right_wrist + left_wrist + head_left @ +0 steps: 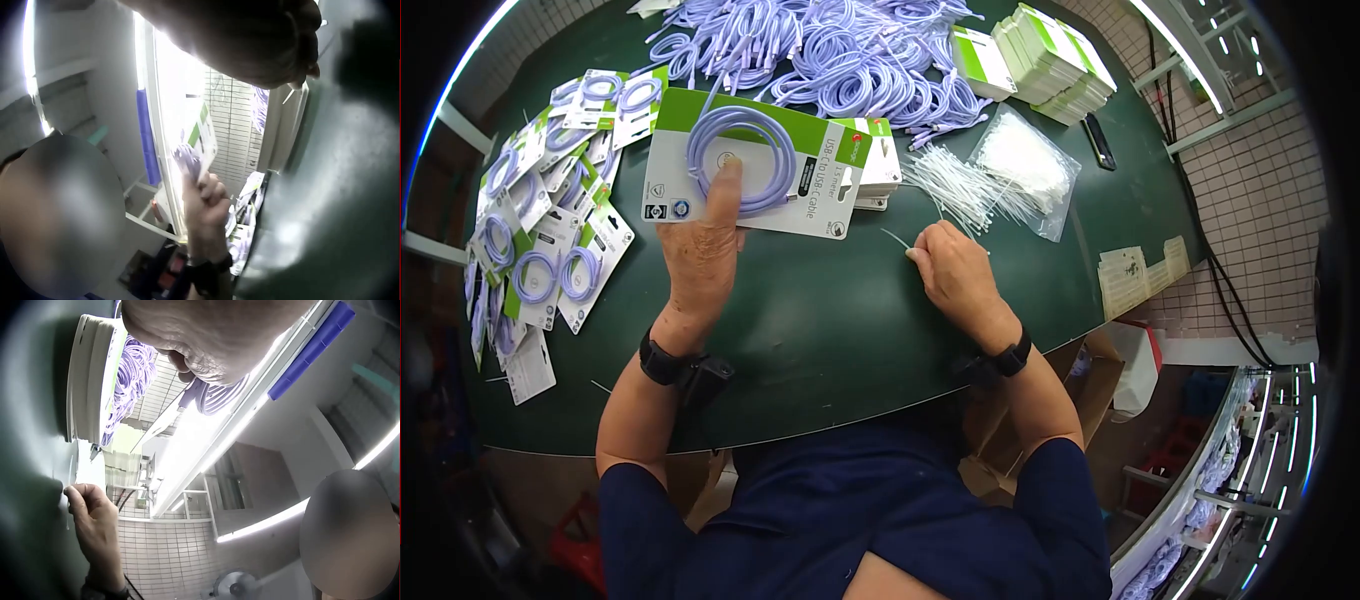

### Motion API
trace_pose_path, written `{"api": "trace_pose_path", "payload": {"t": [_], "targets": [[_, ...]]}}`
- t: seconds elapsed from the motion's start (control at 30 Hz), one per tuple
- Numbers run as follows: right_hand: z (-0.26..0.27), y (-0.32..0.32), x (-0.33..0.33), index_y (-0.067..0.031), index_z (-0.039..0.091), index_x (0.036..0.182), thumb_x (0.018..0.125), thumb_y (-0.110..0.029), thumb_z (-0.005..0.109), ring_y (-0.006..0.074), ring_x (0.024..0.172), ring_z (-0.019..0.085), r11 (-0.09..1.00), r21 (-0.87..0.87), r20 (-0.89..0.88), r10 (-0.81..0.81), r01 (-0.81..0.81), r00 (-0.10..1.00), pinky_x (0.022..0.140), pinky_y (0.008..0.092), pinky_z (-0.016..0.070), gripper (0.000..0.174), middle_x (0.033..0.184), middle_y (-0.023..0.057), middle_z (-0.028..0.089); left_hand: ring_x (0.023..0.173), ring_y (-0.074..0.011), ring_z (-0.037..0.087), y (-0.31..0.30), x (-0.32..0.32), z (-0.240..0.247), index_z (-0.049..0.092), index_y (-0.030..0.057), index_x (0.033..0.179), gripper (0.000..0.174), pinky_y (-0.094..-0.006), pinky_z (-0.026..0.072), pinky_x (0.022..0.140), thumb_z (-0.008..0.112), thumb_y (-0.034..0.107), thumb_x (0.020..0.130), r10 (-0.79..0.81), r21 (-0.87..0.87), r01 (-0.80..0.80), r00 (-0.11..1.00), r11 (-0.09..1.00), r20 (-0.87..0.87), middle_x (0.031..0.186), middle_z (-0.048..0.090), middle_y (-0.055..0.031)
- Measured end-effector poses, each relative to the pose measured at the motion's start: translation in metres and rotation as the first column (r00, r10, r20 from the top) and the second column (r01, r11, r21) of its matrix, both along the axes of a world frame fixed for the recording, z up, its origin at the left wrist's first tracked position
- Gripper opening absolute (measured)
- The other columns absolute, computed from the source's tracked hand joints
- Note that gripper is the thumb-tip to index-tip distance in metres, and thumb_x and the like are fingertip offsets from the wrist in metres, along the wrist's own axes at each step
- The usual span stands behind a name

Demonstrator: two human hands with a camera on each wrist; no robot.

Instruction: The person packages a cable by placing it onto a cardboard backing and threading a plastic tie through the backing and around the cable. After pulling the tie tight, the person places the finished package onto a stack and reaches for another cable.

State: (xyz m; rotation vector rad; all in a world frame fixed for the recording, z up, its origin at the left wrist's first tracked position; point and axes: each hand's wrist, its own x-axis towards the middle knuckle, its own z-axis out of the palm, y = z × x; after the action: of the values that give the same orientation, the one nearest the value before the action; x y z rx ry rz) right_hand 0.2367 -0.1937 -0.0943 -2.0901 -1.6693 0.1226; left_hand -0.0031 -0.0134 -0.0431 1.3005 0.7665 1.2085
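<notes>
In the head view the left hand (700,255) grips a green and white card (820,205) by its lower edge, thumb pressed on the coiled lilac cable (775,165) lying against it. The right hand (955,275) pinches a thin white cable tie (893,237) between thumb and fingers, just right of the card and over the green table. In the left wrist view the right hand (95,528) is low at the tabletop. The right wrist view shows the left hand (207,209) holding the card (205,140) raised and tilted.
Lilac cables (850,60) heap at the back. Finished-looking carded cables (550,240) pile at the left. Loose white ties (950,185) lie beside a plastic bag of ties (1030,165). Card stacks (1055,60) stand back right; another stack (880,160) sits behind the held card.
</notes>
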Motion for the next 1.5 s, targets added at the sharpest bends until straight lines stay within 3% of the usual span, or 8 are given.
{"api": "trace_pose_path", "payload": {"t": [0.07, 0.13, 0.3, 0.43, 0.6, 0.8, 1.37, 1.5], "targets": [[0.007, -0.003, 0.003, -0.0026, 0.067, 0.098, 0.097, -0.015, 0.074, 0.0301, 0.079, 0.068, 1.000, 0.008, -0.022, -0.012, 0.012, 1.000, 0.070, 0.0402, 0.0533, 0.014, 0.088, 0.0109, 0.070, 0.065, -0.0091, 0.058, 0.006, -0.007, -0.017, 0.061, 0.0025, 0.116, 0.025, -0.0261, 0.0434, 0.049, 0.072, 0.017, 0.099, 0.090, 0.224, -0.051, 0.982, 0.973, -0.169, 0.090, 0.063, -0.0033], [0.033, 0.000, 0.009, -0.0015, 0.068, 0.100, 0.099, -0.014, 0.074, 0.0213, 0.077, 0.066, 0.998, -0.037, -0.629, -0.058, 0.045, 0.775, 0.068, 0.0341, 0.0518, 0.013, 0.092, 0.0085, 0.072, 0.071, -0.0120, 0.062, 0.016, -0.011, -0.034, 0.062, 0.0009, 0.120, 0.027, -0.0280, 0.0487, 0.056, 0.073, 0.011, 0.097, 0.340, 0.641, -0.006, 0.851, 0.767, -0.399, 0.094, 0.066, -0.0053], [0.058, 0.012, 0.028, 0.0023, 0.072, 0.109, 0.102, -0.009, 0.072, 0.0092, 0.082, 0.063, 0.955, 0.259, -0.952, 0.227, 0.145, 0.205, 0.067, 0.0249, 0.0482, 0.013, 0.100, 0.0076, 0.074, 0.087, -0.0191, 0.068, 0.010, -0.016, -0.040, 0.062, -0.0018, 0.128, 0.035, -0.0334, 0.0551, 0.073, 0.072, 0.002, 0.094, 0.326, 0.686, 0.039, 0.860, 0.726, -0.393, 0.106, 0.069, -0.0082], [0.066, 0.031, 0.034, 0.0038, 0.073, 0.118, 0.102, -0.004, 0.069, 0.0117, 0.084, 0.066, 0.880, 0.429, -0.903, 0.420, 0.203, 0.090, 0.071, 0.0252, 0.0519, 0.018, 0.100, 0.0095, 0.074, 0.095, -0.0209, 0.069, -0.007, -0.017, -0.025, 0.060, -0.0029, 0.132, 0.040, -0.0349, 0.0565, 0.080, 0.071, -0.002, 0.094, -0.009, 0.158, 0.035, 0.987, 0.987, -0.159, 0.116, 0.070, -0.0099], [0.084, 0.053, 0.034, 0.0049, 0.072, 0.120, 0.099, 0.001, 0.070, 0.0134, 0.089, 0.068, 0.845, 0.493, -0.870, 0.485, 0.206, 0.088, 0.077, 0.0259, 0.0555, 0.021, 0.102, 0.0102, 0.074, 0.078, -0.0162, 0.069, 0.002, -0.024, -0.071, 0.067, -0.0019, 0.121, 0.030, -0.0297, 0.0532, 0.063, 0.074, 0.007, 0.094, -0.084, 0.511, 0.052, 0.996, 0.858, 0.040, 0.103, 0.075, -0.0116], [0.079, 0.067, 0.032, 0.0038, 0.073, 0.119, 0.093, 0.004, 0.075, 0.0120, 0.091, 0.069, 0.844, 0.534, -0.781, 0.473, 0.043, 0.408, 0.081, 0.0246, 0.0574, 0.026, 0.103, 0.0083, 0.074, 0.052, -0.0189, 0.060, -0.013, -0.006, 0.010, 0.079, 0.0000, 0.100, 0.022, -0.0297, 0.0443, 0.047, 0.083, 0.016, 0.085, -0.132, 0.882, 0.266, 0.964, 0.389, -0.232, 0.065, 0.063, -0.0056], [0.036, 0.072, 0.039, 0.0004, 0.076, 0.102, 0.096, -0.005, 0.078, 0.0043, 0.070, 0.060, 0.823, 0.563, -0.517, 0.415, -0.067, 0.748, 0.059, 0.0197, 0.0466, 0.009, 0.089, 0.0028, 0.070, 0.052, -0.0124, 0.056, -0.019, 0.002, -0.006, 0.081, 0.0029, 0.109, 0.035, -0.0273, 0.0414, 0.046, 0.084, 0.016, 0.077, -0.179, 0.867, 0.394, 0.918, 0.306, -0.353, 0.066, 0.062, -0.0005], [0.048, 0.065, 0.029, -0.0007, 0.075, 0.102, 0.098, -0.008, 0.076, 0.0048, 0.064, 0.058, 0.959, 0.283, -0.771, 0.210, 0.028, 0.601, 0.056, 0.0212, 0.0454, 0.009, 0.081, 0.0004, 0.068, 0.051, -0.0119, 0.055, -0.020, 0.002, -0.004, 0.081, 0.0041, 0.110, 0.036, -0.0275, 0.0406, 0.046, 0.084, 0.015, 0.077, -0.195, 0.852, 0.423, 0.905, 0.309, -0.378, 0.065, 0.059, 0.0007]]}}
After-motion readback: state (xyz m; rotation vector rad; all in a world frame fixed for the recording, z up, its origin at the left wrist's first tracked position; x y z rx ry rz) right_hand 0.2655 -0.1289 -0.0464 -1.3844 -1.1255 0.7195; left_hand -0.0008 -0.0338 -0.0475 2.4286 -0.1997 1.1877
